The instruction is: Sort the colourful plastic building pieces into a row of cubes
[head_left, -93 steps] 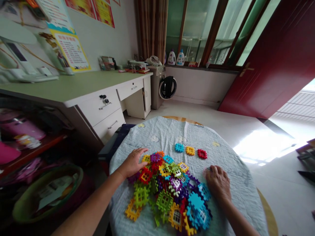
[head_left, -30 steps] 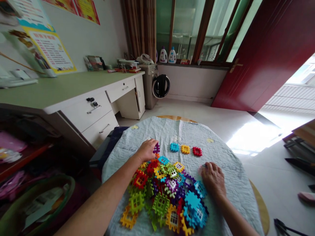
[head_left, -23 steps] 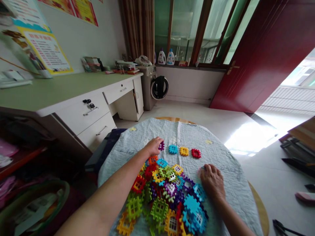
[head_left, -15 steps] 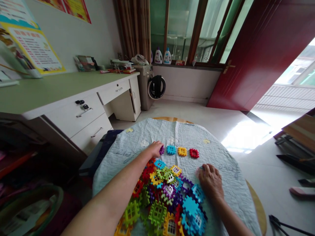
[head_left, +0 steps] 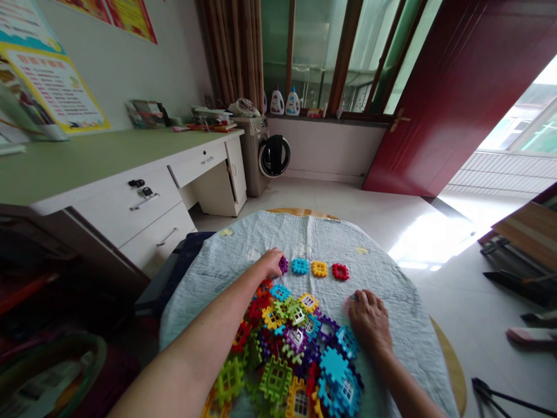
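My left hand (head_left: 272, 263) has its fingers closed on a purple building block (head_left: 284, 265) at the left end of a short row. To its right along the row lie a blue block (head_left: 300, 266), a yellow block (head_left: 319, 269) and a red block (head_left: 340, 271), set apart from each other. My right hand (head_left: 369, 316) rests palm down on the cloth, holding nothing that I can see. Between my forearms spreads a pile of colourful notched blocks (head_left: 277, 378), some with white window inserts. The nearest to my right hand is a blue one (head_left: 347, 341).
A pale blue cloth (head_left: 209, 296) covers the round table. Left stands a green-topped desk (head_left: 108, 151) with drawers, and beyond it a washing machine (head_left: 252, 157) with its door open. Detergent bottles (head_left: 292, 102) line the windowsill. A red door (head_left: 418, 104) stands open at right.
The view has shifted slightly to the right. Both hands hold their places on the table; the purple block stays in my left hand and the row looks the same.
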Action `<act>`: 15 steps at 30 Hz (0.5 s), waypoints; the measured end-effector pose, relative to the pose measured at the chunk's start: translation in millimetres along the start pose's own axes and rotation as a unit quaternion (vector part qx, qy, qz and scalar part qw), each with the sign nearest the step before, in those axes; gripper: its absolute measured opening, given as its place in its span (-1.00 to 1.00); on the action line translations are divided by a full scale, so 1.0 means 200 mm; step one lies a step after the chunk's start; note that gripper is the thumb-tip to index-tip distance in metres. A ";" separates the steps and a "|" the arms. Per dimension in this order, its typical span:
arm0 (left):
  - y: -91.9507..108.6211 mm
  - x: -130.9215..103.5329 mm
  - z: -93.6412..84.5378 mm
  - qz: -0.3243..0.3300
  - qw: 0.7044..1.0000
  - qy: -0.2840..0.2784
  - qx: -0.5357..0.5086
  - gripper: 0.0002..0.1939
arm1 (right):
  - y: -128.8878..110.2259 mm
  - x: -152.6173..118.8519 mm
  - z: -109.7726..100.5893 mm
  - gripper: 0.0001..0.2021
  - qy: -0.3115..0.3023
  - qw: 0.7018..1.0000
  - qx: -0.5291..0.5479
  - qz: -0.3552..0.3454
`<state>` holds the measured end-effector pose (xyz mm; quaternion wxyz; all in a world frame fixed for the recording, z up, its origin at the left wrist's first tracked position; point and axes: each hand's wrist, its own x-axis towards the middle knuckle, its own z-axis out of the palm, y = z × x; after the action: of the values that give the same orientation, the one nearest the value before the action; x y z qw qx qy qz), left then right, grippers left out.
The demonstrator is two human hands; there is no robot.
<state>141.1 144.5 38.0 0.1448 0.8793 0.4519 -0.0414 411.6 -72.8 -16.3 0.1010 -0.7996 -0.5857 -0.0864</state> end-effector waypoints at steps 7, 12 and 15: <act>0.00 0.00 -0.01 -0.006 1.000 -0.013 0.011 -0.58 | -0.01 0.00 -0.01 -0.79 0.007 1.000 0.004 0.010; 0.00 0.01 -0.01 -0.021 0.999 -0.023 0.022 -0.56 | -0.01 0.00 -0.01 -0.79 0.010 1.000 0.006 0.009; 0.01 0.02 -0.02 -0.025 0.999 -0.024 0.027 -0.56 | -0.01 0.00 -0.01 -0.78 0.008 1.000 0.009 0.012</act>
<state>144.1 147.6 40.7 0.1313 0.8698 0.4691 -0.0785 408.6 -73.0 -14.6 0.1138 -0.8048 -0.5761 -0.0861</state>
